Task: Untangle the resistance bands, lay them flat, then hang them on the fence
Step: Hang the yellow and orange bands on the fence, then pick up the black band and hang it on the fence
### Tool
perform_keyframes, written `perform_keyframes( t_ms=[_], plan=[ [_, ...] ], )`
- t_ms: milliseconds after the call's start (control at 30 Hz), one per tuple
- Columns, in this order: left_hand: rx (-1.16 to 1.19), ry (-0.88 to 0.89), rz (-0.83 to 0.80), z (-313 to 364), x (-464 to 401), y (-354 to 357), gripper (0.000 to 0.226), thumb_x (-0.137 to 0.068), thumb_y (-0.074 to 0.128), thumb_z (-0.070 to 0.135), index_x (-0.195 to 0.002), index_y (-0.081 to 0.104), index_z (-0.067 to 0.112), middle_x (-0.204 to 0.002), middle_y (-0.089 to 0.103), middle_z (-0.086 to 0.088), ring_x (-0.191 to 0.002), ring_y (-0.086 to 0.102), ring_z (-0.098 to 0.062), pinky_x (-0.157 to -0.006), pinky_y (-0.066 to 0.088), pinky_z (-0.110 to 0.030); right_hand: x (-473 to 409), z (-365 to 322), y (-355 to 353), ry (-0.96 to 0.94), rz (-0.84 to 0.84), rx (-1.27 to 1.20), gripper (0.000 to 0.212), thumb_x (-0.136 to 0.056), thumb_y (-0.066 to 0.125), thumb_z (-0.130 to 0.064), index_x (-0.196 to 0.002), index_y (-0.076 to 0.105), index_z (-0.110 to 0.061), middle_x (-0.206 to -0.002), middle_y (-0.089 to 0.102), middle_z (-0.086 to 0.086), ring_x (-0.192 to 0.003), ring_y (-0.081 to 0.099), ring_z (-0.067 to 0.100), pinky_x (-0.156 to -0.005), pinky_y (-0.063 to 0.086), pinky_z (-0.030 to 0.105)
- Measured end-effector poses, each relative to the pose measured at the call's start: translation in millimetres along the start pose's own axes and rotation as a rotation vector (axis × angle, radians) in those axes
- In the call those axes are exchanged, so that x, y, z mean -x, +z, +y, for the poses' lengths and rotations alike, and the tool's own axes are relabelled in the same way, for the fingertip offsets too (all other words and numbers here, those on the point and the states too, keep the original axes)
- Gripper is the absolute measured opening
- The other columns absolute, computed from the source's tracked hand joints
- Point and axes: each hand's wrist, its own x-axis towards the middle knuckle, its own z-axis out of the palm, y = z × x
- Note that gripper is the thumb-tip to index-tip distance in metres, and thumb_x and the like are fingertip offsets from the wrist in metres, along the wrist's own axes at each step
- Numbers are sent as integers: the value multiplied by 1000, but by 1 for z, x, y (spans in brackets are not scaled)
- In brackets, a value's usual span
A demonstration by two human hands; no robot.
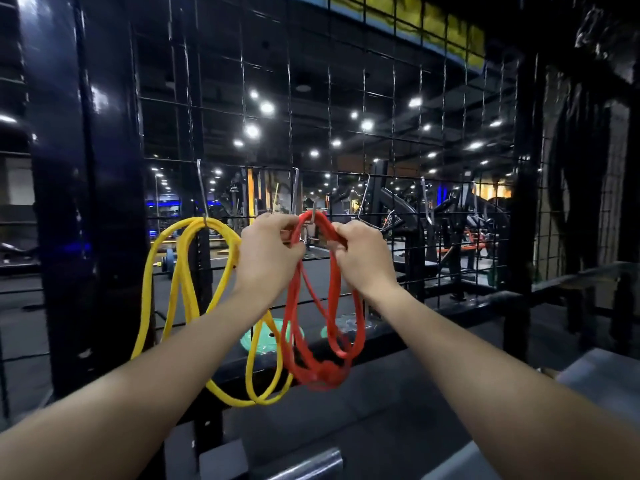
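- Far left: yellow band (187, 289) is hung on a metal hook (202, 192) on the wire fence (381, 98), its loops dangling free, lower end near the red one.
- Left hand (266, 254): fingers curled, pinching the red band (322, 327) just left of its top bend.
- Centre: top of the red band sits at a second hook (313, 214); we can't tell if it's fully seated.
- Right hand (363, 258): fingers curled round the red strands on the right side of the bend.
- Handling, our read: light, soft, stretchy rubber, grippy rather than slick; strands bunch and twist at the bottom. Best hold is at the top bend, either side of the hook, keeping strands together so they don't spring off.
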Motion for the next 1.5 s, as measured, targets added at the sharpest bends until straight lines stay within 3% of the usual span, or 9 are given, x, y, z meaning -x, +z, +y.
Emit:
perform_keyframes(
  t_ms=[100, 200, 300, 467, 600, 767, 1133, 1400, 1500],
  plan=[
    [54, -37, 1, -4, 3, 1, 40, -79, 66, -2, -115, 65, 16, -103, 64, 3, -98, 63, -11, -72, 49, -12, 1, 0, -2, -6, -113, -50, 26, -93, 47, -8, -113, 62, -16, -95, 55, 3, -89, 55, 20, -75, 45, 30],
    [-70, 22, -49, -2, 11, 5, 50, -85, 61, 2, -133, 52, 16, -124, 54, 1, -115, 53, -16, -95, 42, -22, 4, 1, -1, 29, -188, -121, 31, -94, 40, -6, -119, 57, -13, -104, 57, 6, -99, 58, 23, -86, 49, 34],
    [-107, 40, -112, -2, 19, 8, 59, -90, 54, 2, -144, 36, 18, -140, 39, 4, -127, 41, -14, -100, 34, -18, 10, 2, -3, 54, -229, -150, 44, -94, 36, -2, -134, 45, -15, -120, 56, 10, -109, 58, 24, -95, 49, 42],
    [-143, 51, -123, -6, 21, 4, 65, -89, 52, -3, -146, 29, 19, -151, 30, 3, -135, 35, -17, -110, 31, -27, 15, 1, -7, 8, -216, -101, 50, -94, 47, -6, -140, 37, -21, -116, 57, 3, -103, 59, 21, -85, 51, 32],
    [-179, 101, -83, -3, 27, 4, 68, -88, 59, 4, -146, 25, 16, -154, 24, -1, -142, 24, -19, -116, 26, -32, 24, 4, -15, 46, -196, -84, 56, -93, 54, -15, -144, 32, -20, -136, 49, 4, -122, 50, 23, -102, 44, 39],
    [-142, 267, -92, 14, 53, 18, 54, -86, 61, 7, -136, 41, 14, -143, 39, -1, -134, 34, -17, -111, 28, -27, 48, 31, -30, 77, -195, 6, 52, -91, 57, -21, -140, 41, -16, -139, 48, 6, -126, 47, 23, -106, 38, 37],
    [110, 268, -611, 86, 158, 175, 38, -88, 58, 20, -125, 48, 20, -126, 45, 1, -112, 51, -20, -88, 46, -38, 160, 178, -124, 417, -259, 352, 40, -91, 57, -22, -130, 53, -13, -127, 53, 9, -118, 51, 27, -95, 44, 38],
    [289, 286, -884, 158, 239, 304, 41, -86, 59, 15, -127, 49, 14, -129, 46, -3, -115, 51, -22, -95, 44, -40, 264, 281, -204, 744, -239, 468, 27, -88, 57, -13, -112, 64, -2, -118, 60, 20, -113, 54, 37, -90, 44, 38],
    [291, 287, -962, 177, 269, 343, 41, -88, 58, 17, -128, 49, 13, -130, 47, -6, -120, 49, -25, -98, 41, -39, 301, 315, -225, 858, -250, 486, 30, -88, 58, -19, -116, 64, -11, -121, 62, 14, -115, 54, 32, -90, 42, 33]
  ],
)
